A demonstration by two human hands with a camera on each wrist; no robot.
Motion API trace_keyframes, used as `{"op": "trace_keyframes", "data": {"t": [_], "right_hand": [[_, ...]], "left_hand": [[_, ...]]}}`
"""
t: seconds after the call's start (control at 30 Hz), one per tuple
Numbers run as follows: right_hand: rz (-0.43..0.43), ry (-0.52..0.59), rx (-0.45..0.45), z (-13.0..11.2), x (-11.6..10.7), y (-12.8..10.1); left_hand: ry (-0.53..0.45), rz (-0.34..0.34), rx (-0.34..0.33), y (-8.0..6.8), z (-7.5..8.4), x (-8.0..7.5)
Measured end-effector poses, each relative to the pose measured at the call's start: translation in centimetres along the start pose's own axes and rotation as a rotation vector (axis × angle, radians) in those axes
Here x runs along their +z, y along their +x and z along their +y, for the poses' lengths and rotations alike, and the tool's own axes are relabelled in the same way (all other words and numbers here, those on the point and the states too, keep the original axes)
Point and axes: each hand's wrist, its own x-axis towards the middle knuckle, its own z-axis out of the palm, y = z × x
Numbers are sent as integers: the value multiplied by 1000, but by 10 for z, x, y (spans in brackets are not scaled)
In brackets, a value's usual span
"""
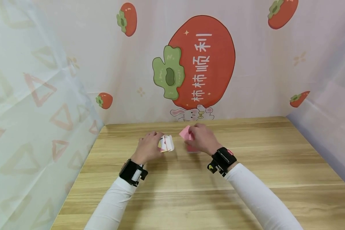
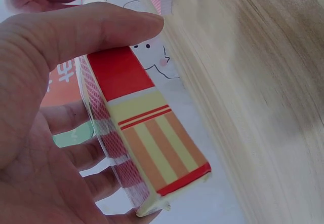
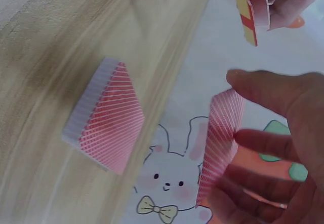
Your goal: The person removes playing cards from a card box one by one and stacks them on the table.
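My left hand (image 1: 146, 147) grips a playing-card box (image 2: 152, 127), thumb on its striped red-and-yellow narrow side and fingers behind it. In the head view the box's white flap stands open toward the right. My right hand (image 1: 204, 139) pinches a playing card (image 3: 221, 138) with a red-and-white patterned back between thumb and fingers, raised off the table. Below that hand a squared stack of playing cards (image 3: 114, 120) lies on the table, patterned back up, partly hidden by the hand in the head view.
The wood-grain table (image 1: 172, 198) ends at a white cloth backdrop (image 1: 253, 80) printed with persimmons and a rabbit. Another cloth (image 1: 40, 105) hangs along the left side. Each wrist wears a black camera strap.
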Motion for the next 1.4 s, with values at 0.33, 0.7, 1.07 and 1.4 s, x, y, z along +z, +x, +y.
{"op": "trace_keyframes", "data": {"t": [0.33,0.7,1.07,1.4], "right_hand": [[82,-15,186,5,18,2],[88,43,330,6,34,4],[77,-12,378,4,48,7],[64,-72,396,3,57,9]], "left_hand": [[5,-1,6,-1,2,1],[1,0,10,0,1,3],[-1,-8,4,0,3,2],[-5,-2,9,-1,4,1]]}}
